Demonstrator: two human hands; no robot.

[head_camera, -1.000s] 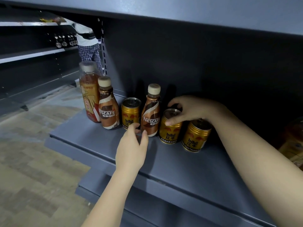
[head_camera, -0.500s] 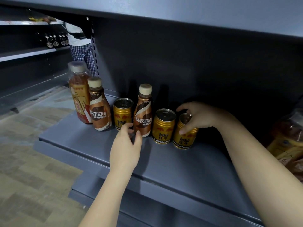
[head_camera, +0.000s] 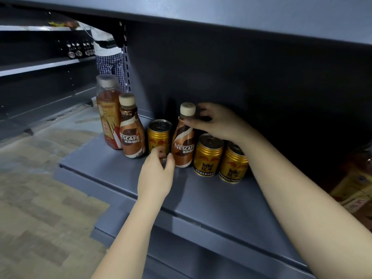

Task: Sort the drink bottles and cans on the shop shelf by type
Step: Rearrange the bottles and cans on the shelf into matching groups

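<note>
On the grey shelf point(head_camera: 211, 200) stand, from left to right, a tall tea bottle point(head_camera: 107, 111), a Nescafe bottle point(head_camera: 130, 135), a gold can point(head_camera: 158, 135), a second Nescafe bottle point(head_camera: 184, 146) and two gold Red Bull cans point(head_camera: 207, 156) point(head_camera: 232, 164). My right hand point(head_camera: 217, 121) grips the neck of the second Nescafe bottle just under its cream cap. My left hand point(head_camera: 156, 176) has its fingertips closed on the base of the lone gold can between the two Nescafe bottles.
A shelf board point(head_camera: 241, 15) hangs close overhead. Packaged goods point(head_camera: 354, 190) lie at the right end of the shelf. A person point(head_camera: 108, 57) stands at the far shelving, where dark bottles point(head_camera: 78, 50) line up. A lower shelf point(head_camera: 181, 250) juts out below.
My right hand left the rightmost can and moved up and left onto the neck of the second Nescafe bottle. My left hand edged forward onto the lone gold can.
</note>
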